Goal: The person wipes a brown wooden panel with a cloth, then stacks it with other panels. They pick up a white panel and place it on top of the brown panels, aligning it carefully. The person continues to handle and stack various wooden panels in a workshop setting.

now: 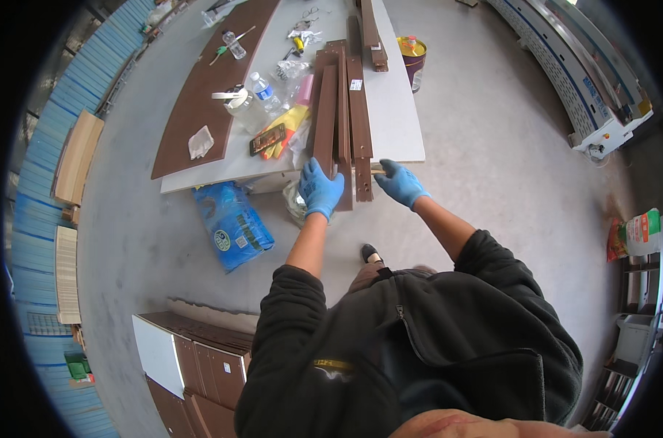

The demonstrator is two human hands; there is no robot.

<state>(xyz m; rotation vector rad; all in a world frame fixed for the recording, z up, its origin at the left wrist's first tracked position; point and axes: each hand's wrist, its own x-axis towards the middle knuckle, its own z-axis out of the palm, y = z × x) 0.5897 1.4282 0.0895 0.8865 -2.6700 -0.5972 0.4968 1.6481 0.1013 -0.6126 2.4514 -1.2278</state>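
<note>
Grey workshop floor (477, 131), pale worktop (397, 109); long brown boards (359, 128) overhang its near edge, long axis running away. Left hand (321, 190) nearer, touching their near end, thumb apart, grip unclear; right hand (402, 184) just right of them, can't tell if fingers clamp anything.

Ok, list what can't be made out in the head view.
All in the head view:
- Left hand: its palm, hidden by the back of the hand.
- Right hand: whether it grips anything; the detail is too small.
- Blue bag: its upper end, hidden by the pale tabletop.
- Large brown panel: its far end, cut off by the upper edge.
</note>
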